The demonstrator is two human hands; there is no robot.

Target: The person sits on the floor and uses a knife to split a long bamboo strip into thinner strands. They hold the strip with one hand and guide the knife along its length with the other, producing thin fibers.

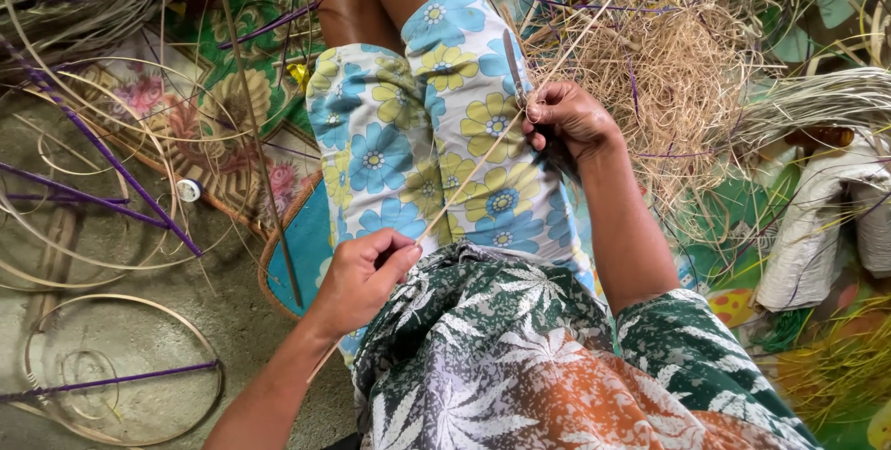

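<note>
Left hand (360,276): pinched closed on thin pale cane strip (469,181). Right hand (566,118), at 2 o'clock: fisted around slim grey-bladed knife (513,68), blade touching same strip.

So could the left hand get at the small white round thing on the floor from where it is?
Probably yes: the small white round thing lies in the open, only loose cane strips near it. But the left hand is pinching a thin strip and would need to let go.

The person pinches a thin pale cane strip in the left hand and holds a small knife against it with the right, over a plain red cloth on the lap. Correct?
Not quite: the head view shows the lap cloth is white with blue and yellow flowers, not plain red. The left hand does pinch the thin pale cane strip, and the right hand holds the small knife.
</note>
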